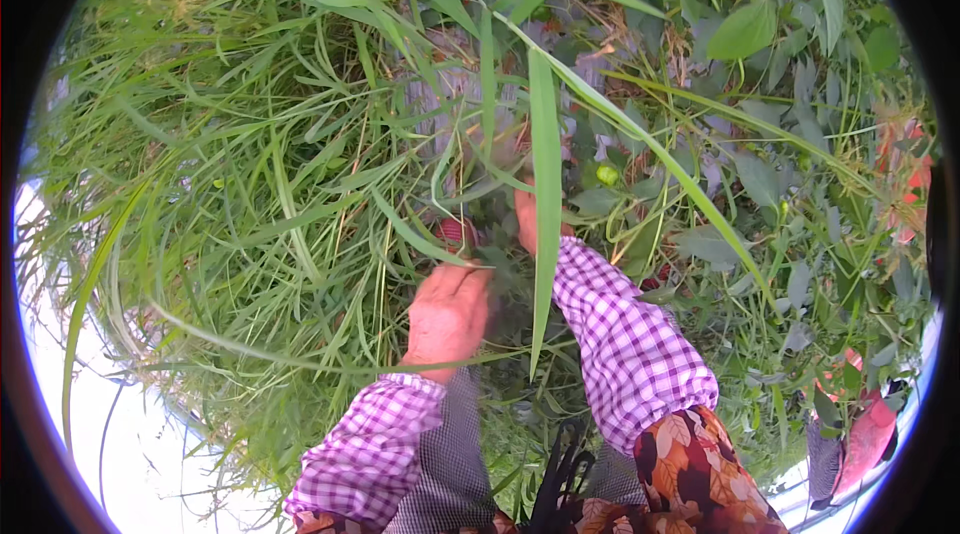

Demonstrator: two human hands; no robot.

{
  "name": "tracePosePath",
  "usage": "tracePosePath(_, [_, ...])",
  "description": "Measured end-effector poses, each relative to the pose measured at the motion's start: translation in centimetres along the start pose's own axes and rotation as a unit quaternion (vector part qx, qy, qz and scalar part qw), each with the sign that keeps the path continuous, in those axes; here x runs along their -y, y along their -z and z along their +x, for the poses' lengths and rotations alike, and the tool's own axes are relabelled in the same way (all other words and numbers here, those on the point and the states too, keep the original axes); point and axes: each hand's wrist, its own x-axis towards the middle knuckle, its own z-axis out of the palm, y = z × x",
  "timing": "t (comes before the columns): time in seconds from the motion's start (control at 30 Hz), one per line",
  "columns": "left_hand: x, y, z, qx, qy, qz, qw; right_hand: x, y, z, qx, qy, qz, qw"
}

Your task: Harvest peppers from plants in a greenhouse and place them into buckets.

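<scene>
Both bare hands reach into tall green grass, with purple checked sleeve covers on the forearms. My left hand [448, 313] is low in the middle, its fingertips bent down among leaves just below a red mesh-like object [456, 231]; whether it holds a stem is hidden. My right hand [528, 217] is farther up and to the right, partly behind a broad grass blade [545, 196], its fingers blurred and covered by leaves. A light green fruit [607, 175], perhaps a pepper, hangs to the right of that hand.
Dense long grass [225, 181] fills the left side. Broad-leaved plants [757, 178] stand at the right, with greyish sheeting [442, 103] on the ground between. Dark straps or handles [559, 466] hang near my body. Another person's pink clothing [868, 440] shows at the lower right.
</scene>
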Motion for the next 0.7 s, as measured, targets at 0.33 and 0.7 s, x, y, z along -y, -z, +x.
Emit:
tracePosePath(0.33, [2.0,-4.4,-2.9,0.036,0.216,-0.247,0.944,-6.6,-10.3,1.6,0.018,-0.083,-0.143,0.986])
tracePosePath(0.7, [1.0,-7.7,-4.9,0.055,0.163,-0.181,0.968,-5.6,3.0,-10.1,-0.179,-0.127,0.389,0.895])
